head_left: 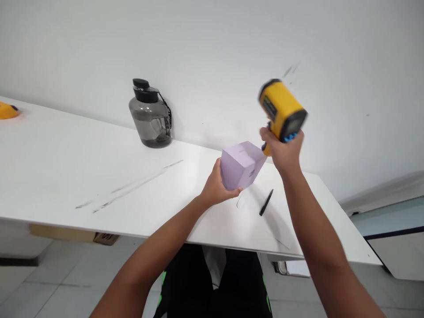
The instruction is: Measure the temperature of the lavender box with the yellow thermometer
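My left hand (220, 185) is closed around the left side of a pale purple box (241, 165), which it holds tilted over the white table. Raised to the right of the box, my right hand (287, 148) grips a yellow and black infrared thermometer (281, 106) by its handle. The thermometer's small screen and blue buttons face back toward me, slightly blurred. The lower handle shows close to the box's right edge; whether they touch I cannot tell. A black pen (266, 202) lies on the table below the box.
A grey see-through water jug (150, 117) with a black lid stands against the wall, left of centre. At the far left edge lies a yellow-orange object (7, 111), partly cut off. Dark streaks mark the white table (66, 163). A cardboard box (62, 232) is under the table.
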Motion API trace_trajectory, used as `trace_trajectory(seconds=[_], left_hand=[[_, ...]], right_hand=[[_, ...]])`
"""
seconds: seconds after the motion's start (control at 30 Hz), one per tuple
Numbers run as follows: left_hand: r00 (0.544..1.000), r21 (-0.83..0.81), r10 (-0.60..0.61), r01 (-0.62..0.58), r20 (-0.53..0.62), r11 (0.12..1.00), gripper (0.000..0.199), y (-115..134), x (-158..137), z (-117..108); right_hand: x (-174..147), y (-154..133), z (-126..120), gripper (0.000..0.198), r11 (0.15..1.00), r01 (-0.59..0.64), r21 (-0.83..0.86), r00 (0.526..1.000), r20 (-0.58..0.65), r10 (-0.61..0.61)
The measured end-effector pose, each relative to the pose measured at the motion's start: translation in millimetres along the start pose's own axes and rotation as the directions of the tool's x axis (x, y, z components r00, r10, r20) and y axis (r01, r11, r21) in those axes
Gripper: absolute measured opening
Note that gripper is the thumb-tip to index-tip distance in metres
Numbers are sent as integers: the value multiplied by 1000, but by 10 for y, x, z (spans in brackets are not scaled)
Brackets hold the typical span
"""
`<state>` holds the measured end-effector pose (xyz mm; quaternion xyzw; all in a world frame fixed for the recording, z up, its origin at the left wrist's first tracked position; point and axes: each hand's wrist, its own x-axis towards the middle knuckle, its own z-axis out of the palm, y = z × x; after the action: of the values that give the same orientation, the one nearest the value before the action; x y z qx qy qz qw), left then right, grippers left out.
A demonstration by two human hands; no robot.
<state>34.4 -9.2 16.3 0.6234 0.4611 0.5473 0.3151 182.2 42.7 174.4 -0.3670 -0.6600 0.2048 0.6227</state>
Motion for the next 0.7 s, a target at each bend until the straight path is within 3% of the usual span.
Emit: trace_trajectory(seconds=[0.1, 0.17, 0.23, 0.37, 0.53, 0.7], left_hand=[[988, -238, -103, 73, -116, 968, 112, -56, 62, 16], [959, -453, -208, 100, -195, 886, 99, -95, 129, 12], [913, -643, -337, 117, -231, 757, 81, -122, 202, -12], [846, -832, -498, 130, -191, 540, 59, -116, 303, -108], [832, -865, -520, 106, -193, 490, 52, -40, 330, -209], [845, -842, -490, 94, -215, 531, 46, -25, 326, -205]], right_hand=[[-281, 240, -166, 32, 997, 27, -76, 940, -336, -52], [-525, 439, -239, 35, 988, -99, -122, 925, -378, 46], [-765, 638, -281, 41, 941, -278, -192, 929, -302, 212], [-1073, 938, -305, 70, 793, -420, -442, 902, -107, 419], [-1141, 1064, -236, 83, 662, -292, -690, 819, 177, 545], [-1182, 1009, -121, 74, 491, -87, -867, 714, 289, 637]])
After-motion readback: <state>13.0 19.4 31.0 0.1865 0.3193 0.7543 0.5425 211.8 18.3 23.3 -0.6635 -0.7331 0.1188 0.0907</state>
